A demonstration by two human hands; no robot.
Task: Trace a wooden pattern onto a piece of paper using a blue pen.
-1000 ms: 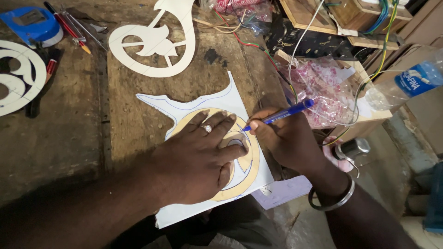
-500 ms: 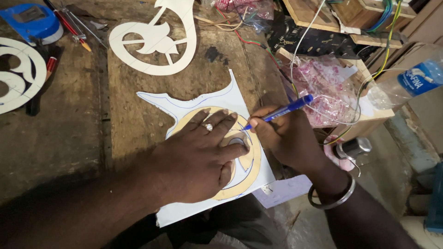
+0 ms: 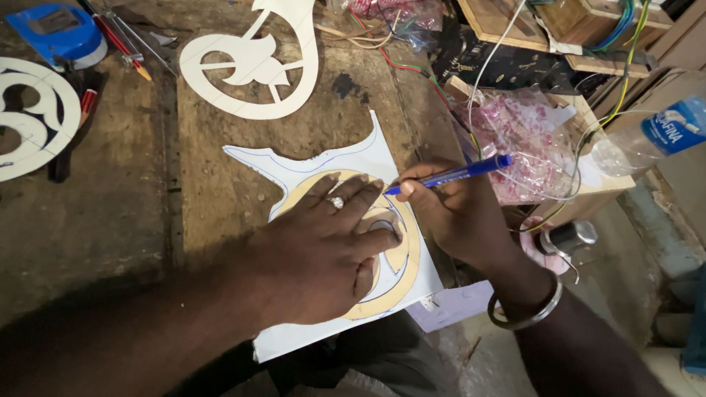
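My left hand (image 3: 323, 250) lies flat, fingers spread, pressing a tan ring-shaped template (image 3: 408, 254) onto a white sheet (image 3: 353, 158) on the wooden workbench (image 3: 220, 184). A ring sits on one finger. My right hand (image 3: 456, 217) grips a blue pen (image 3: 452, 175), its tip touching the sheet at the template's upper right edge. Blue traced lines run along the sheet's outline. A metal bangle circles my right wrist.
A white cut-out ornament (image 3: 254, 66) lies at the back, another round one (image 3: 29, 114) at far left. A blue tape measure (image 3: 62, 33), pencils (image 3: 118, 40), a pink plastic bag (image 3: 526, 143), wires (image 3: 412, 70), a water bottle (image 3: 658, 136) and wooden boxes (image 3: 515, 22) crowd the bench.
The pen tip has shifted slightly up along the template's edge. My left hand keeps pressing the template in the same place.
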